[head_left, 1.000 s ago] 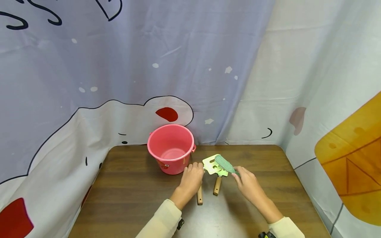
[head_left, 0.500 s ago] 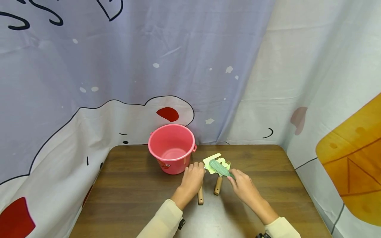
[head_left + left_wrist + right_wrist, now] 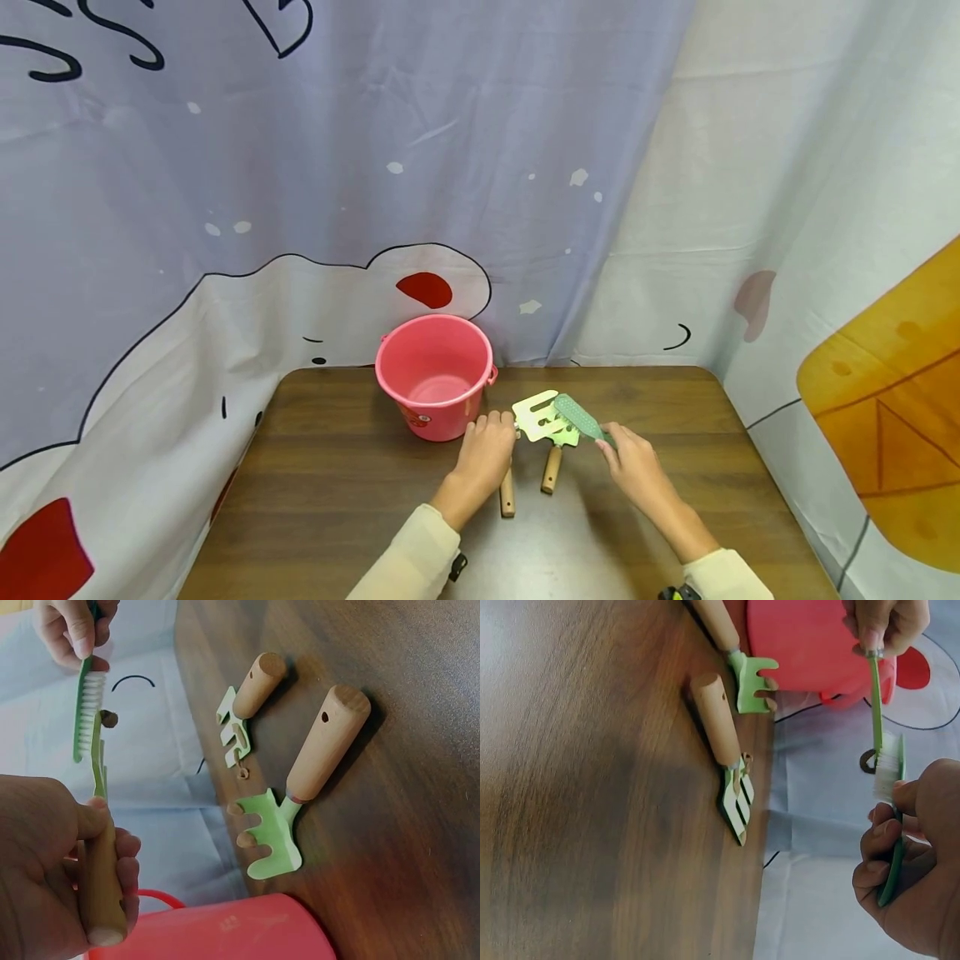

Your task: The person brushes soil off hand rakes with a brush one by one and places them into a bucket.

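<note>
My left hand (image 3: 486,457) grips the wooden handle (image 3: 101,881) of a small garden fork, its pale green slotted head (image 3: 532,418) raised above the table. A brown lump (image 3: 109,718) sits by that head. In my right hand (image 3: 636,467) is a green brush (image 3: 577,417), held with the thumb along its handle. Its white bristles (image 3: 887,769) meet the fork's head in the wrist views. On the table below lie a green hand rake (image 3: 277,840) and another garden fork (image 3: 736,796), both wooden-handled, with brown bits on their tines.
A pink bucket (image 3: 435,402) stands at the back of the brown wooden table (image 3: 337,492), just left of and beyond my left hand. A printed curtain (image 3: 480,150) hangs behind the table's far edge.
The brush in my right hand swept down and left over the fork's head, then back up and right. My left hand has held the fork nearly still.
</note>
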`<control>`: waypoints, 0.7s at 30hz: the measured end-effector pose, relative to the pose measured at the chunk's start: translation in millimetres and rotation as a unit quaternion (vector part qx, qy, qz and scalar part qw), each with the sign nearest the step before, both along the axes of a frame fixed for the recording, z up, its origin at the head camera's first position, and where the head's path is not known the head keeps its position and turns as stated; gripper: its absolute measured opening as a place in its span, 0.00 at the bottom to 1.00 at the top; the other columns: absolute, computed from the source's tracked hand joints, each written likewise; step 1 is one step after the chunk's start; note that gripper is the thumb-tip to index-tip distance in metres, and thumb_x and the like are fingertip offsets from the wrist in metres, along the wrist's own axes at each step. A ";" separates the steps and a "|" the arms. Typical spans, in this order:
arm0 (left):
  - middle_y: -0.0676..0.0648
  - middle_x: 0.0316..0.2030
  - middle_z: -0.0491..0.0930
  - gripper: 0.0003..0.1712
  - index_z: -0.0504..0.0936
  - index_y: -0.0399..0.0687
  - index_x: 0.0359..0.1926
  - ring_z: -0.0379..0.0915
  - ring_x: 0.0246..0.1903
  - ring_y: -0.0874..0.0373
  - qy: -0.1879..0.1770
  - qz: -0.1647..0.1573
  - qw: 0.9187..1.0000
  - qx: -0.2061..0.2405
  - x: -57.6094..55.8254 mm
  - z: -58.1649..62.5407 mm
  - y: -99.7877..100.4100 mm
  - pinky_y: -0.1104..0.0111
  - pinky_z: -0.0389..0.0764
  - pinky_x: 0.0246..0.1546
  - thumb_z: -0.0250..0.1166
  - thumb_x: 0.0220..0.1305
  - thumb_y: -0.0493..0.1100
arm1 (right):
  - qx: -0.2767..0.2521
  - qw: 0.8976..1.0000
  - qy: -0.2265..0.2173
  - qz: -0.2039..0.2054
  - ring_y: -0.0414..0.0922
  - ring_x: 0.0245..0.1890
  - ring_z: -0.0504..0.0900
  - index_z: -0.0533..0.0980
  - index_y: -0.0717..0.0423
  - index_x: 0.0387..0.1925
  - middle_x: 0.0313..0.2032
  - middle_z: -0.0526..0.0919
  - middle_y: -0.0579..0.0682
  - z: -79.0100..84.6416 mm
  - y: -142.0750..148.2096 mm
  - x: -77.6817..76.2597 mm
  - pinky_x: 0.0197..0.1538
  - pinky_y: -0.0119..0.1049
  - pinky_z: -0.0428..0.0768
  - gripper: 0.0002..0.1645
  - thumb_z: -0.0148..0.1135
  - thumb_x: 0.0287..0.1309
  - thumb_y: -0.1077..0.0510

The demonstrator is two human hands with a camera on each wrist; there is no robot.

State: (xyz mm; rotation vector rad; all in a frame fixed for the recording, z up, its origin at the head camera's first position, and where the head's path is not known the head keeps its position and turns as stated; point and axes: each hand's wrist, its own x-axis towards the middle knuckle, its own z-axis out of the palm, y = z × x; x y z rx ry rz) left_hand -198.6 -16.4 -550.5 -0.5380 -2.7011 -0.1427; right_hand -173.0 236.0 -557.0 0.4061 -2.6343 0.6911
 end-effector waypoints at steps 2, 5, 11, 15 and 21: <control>0.47 0.30 0.79 0.11 0.78 0.45 0.37 0.78 0.30 0.51 0.006 0.002 1.000 -0.005 0.0 0.5 -0.8 0.60 0.76 0.30 0.73 0.57 0.39 | -0.003 1.000 -0.003 -0.004 0.58 0.39 0.88 0.79 0.67 0.47 0.39 0.87 0.61 -1.7 2.6 -1.6 0.41 0.49 0.86 0.12 0.67 0.64 0.66; 0.47 0.29 0.79 0.12 0.78 0.45 0.36 0.78 0.30 0.51 0.017 0.002 1.000 -0.007 -0.3 1.6 -2.1 0.61 0.76 0.29 0.74 0.54 0.37 | -0.010 1.000 -0.014 -0.009 0.59 0.41 0.88 0.78 0.67 0.48 0.41 0.87 0.63 -4.1 6.2 -3.3 0.42 0.51 0.86 0.12 0.66 0.65 0.66; 0.47 0.29 0.79 0.09 0.78 0.45 0.36 0.77 0.29 0.51 0.020 0.000 1.000 -0.006 -0.3 3.2 -4.2 0.61 0.76 0.29 0.71 0.57 0.36 | -0.019 1.000 -0.018 -0.014 0.63 0.43 0.88 0.78 0.68 0.49 0.44 0.87 0.66 -7.4 11.4 -5.3 0.45 0.55 0.86 0.12 0.64 0.66 0.66; 0.46 0.30 0.80 0.06 0.79 0.44 0.37 0.77 0.29 0.51 0.011 0.001 1.000 0.000 -0.6 4.8 -5.4 0.60 0.77 0.30 0.69 0.60 0.35 | -0.018 1.000 -0.006 -0.021 0.64 0.43 0.88 0.78 0.69 0.48 0.43 0.87 0.68 -9.2 15.6 -6.9 0.46 0.58 0.84 0.12 0.65 0.65 0.67; 0.46 0.30 0.80 0.09 0.79 0.44 0.37 0.78 0.30 0.51 0.005 0.005 1.000 0.022 -1.4 6.2 -6.2 0.60 0.77 0.29 0.71 0.65 0.44 | -0.022 0.999 -0.015 -0.029 0.63 0.42 0.88 0.78 0.70 0.49 0.43 0.87 0.68 -6.4 20.2 -7.5 0.46 0.58 0.85 0.13 0.64 0.66 0.67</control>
